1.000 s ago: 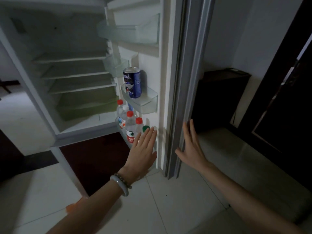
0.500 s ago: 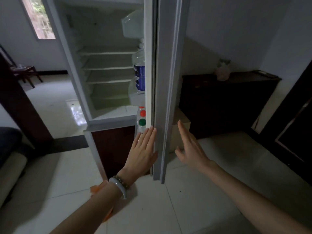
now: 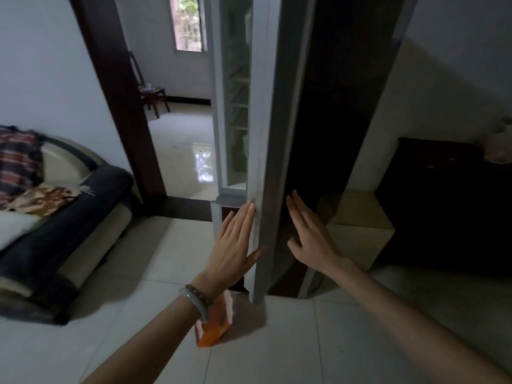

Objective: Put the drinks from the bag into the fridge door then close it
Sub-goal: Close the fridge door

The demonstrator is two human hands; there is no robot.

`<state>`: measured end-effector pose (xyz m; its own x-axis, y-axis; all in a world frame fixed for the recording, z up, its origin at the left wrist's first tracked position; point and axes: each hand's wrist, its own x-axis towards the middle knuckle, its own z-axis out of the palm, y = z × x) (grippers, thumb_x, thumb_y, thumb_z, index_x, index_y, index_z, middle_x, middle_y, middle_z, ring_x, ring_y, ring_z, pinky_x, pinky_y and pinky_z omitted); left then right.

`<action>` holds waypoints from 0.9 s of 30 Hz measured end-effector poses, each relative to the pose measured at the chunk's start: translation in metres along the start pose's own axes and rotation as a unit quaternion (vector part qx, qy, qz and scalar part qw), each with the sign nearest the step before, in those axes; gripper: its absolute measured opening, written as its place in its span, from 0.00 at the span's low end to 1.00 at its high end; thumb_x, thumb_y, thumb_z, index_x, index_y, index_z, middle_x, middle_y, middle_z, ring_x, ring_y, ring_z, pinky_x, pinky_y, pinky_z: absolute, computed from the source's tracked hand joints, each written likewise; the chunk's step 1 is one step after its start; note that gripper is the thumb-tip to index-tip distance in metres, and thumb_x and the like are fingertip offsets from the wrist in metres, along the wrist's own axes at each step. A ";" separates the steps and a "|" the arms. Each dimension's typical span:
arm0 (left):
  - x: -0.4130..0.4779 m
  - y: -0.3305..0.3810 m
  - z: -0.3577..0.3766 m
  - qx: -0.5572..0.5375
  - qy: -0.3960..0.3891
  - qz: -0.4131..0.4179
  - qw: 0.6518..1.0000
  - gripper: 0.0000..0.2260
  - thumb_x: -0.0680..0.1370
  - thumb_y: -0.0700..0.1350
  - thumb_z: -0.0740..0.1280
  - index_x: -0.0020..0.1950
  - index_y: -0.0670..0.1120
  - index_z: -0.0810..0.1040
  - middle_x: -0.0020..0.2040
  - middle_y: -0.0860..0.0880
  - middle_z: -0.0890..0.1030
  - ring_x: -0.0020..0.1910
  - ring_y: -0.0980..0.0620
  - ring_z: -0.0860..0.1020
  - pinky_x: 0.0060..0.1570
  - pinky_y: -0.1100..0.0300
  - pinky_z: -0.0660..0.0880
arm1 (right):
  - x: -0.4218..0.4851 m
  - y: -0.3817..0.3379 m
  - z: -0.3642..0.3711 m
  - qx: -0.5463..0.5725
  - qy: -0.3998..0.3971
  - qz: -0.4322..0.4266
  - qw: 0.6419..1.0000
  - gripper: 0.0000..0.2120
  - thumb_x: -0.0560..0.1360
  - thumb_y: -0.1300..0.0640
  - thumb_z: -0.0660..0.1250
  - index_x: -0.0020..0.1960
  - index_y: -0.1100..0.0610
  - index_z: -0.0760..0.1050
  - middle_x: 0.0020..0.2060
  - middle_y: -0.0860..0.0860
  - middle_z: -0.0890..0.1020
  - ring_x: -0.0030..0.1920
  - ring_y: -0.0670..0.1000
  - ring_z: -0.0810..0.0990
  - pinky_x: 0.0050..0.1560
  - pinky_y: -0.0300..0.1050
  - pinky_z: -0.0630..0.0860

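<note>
The fridge door point(image 3: 273, 139) is seen almost edge-on, with only a narrow gap to the fridge body point(image 3: 234, 106) where pale shelves show. My left hand point(image 3: 234, 245) lies flat, fingers together, against the door's grey inner edge. My right hand point(image 3: 310, 239) is flat with fingers straight on the door's dark outer face. The drinks in the door racks are hidden. An orange bag point(image 3: 214, 325) lies on the floor under my left wrist.
A dark sofa point(image 3: 69, 217) with a plaid blanket stands at the left. A dark wooden cabinet point(image 3: 443, 206) stands at the right. Behind the fridge a doorway opens onto a tiled room with a chair point(image 3: 152, 95). Pale floor tiles lie underfoot.
The door has swung leftward toward the fridge body, so the can and bottles in its racks are no longer visible. Both hands have stayed flat on the door and moved with it.
</note>
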<state>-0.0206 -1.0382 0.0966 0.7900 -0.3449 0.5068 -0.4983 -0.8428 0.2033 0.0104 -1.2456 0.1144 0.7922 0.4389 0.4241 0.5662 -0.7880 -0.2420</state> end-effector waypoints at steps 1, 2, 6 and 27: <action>0.003 -0.009 -0.002 -0.004 0.004 -0.006 1.000 0.36 0.77 0.59 0.57 0.75 0.45 0.40 0.75 0.43 0.52 0.74 0.51 0.50 0.73 0.58 0.43 | 0.011 0.001 0.008 0.004 -0.005 -0.009 1.000 0.43 0.70 0.62 0.68 0.76 0.56 0.44 0.75 0.52 0.47 0.75 0.50 0.50 0.72 0.47 0.57; 0.007 -0.017 -0.004 -0.004 0.011 -0.012 1.000 0.36 0.77 0.60 0.55 0.75 0.45 0.39 0.74 0.43 0.52 0.73 0.52 0.49 0.73 0.59 0.43 | 0.022 0.002 0.015 0.004 -0.010 -0.018 1.000 0.44 0.70 0.62 0.69 0.76 0.56 0.44 0.75 0.51 0.47 0.75 0.49 0.48 0.73 0.47 0.54; 0.026 -0.051 -0.001 -0.020 0.033 -0.072 0.997 0.38 0.76 0.65 0.50 0.74 0.46 0.35 0.75 0.43 0.47 0.73 0.51 0.46 0.72 0.52 0.51 | 0.071 0.004 0.037 -0.031 -0.028 -0.063 0.997 0.40 0.70 0.61 0.66 0.75 0.59 0.48 0.75 0.54 0.49 0.75 0.49 0.45 0.73 0.49 0.48; 0.184 -0.265 0.042 0.054 -0.028 -0.120 0.991 0.36 0.79 0.60 0.51 0.74 0.40 0.37 0.75 0.42 0.39 0.75 0.46 0.43 0.73 0.51 0.50 | 0.284 0.034 0.138 -0.130 -0.040 0.029 0.990 0.40 0.71 0.55 0.68 0.75 0.61 0.51 0.75 0.58 0.52 0.74 0.56 0.47 0.72 0.56 0.46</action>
<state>0.2715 -0.8954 0.1011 0.9015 -0.1486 0.4065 -0.2546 -0.9416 0.2203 0.2859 -1.0882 0.1057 0.8428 0.4147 0.3430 0.4500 -0.8926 -0.0264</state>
